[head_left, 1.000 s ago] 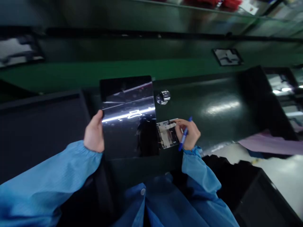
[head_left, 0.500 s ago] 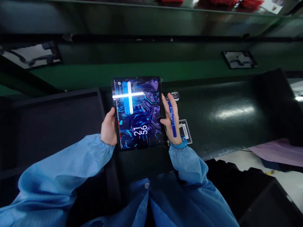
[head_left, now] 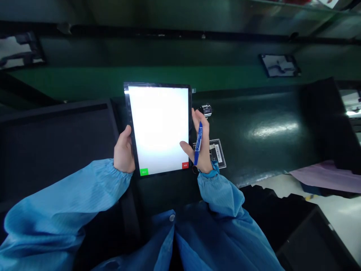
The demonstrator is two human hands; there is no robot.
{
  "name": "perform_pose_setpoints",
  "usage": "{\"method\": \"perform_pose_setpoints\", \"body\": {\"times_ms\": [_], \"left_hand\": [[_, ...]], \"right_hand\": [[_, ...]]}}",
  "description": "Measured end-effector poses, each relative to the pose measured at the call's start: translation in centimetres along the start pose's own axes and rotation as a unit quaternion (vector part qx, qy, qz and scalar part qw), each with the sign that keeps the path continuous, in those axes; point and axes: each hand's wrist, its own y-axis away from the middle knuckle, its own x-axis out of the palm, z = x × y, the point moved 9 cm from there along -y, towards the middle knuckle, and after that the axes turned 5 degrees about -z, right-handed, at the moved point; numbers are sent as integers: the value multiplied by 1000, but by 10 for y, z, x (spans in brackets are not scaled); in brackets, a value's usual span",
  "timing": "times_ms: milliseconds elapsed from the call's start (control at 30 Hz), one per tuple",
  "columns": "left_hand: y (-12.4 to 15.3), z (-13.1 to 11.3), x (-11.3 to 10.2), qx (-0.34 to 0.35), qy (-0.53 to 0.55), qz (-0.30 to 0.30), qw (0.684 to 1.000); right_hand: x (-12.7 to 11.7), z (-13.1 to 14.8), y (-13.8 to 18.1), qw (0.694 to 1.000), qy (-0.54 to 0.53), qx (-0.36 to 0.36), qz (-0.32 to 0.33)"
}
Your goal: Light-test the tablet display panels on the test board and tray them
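Note:
A tablet (head_left: 158, 128) with a bright white screen is held upright in front of me; a green button and a red button show at its bottom corners. My left hand (head_left: 123, 152) grips its left edge, thumb on the frame. My right hand (head_left: 200, 145) grips the right edge, thumb resting on the screen, with a blue pen (head_left: 197, 142) tucked between its fingers. Both sleeves are light blue.
A small labelled card (head_left: 217, 152) lies on the dark green bench (head_left: 267, 131) just right of my right hand. A small metal counter (head_left: 205, 110) sits behind it. A black tray (head_left: 56, 135) is at the left, and flat parts (head_left: 279, 64) lie on the belt behind.
The tablet screen went from dark, to a blue lock screen, to plain white. My right hand left the card and took the tablet's right edge, pen still in it.

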Motion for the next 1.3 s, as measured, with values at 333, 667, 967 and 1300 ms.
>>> {"method": "perform_pose_setpoints", "body": {"times_ms": [333,667,967,1300], "left_hand": [[1,7,2,-41,-45,54,997],[-2,11,-8,-22,-130,44,990],[-6,15,-10,-35,-104,24,994],[6,33,-5,-162,-168,70,970]], "right_hand": [[-53,-12,-48,988,98,50,-105],[-30,57,-55,834,502,-223,-64],[-27,116,21,787,400,-469,-9],[-3,117,-48,921,304,-240,39]]}}
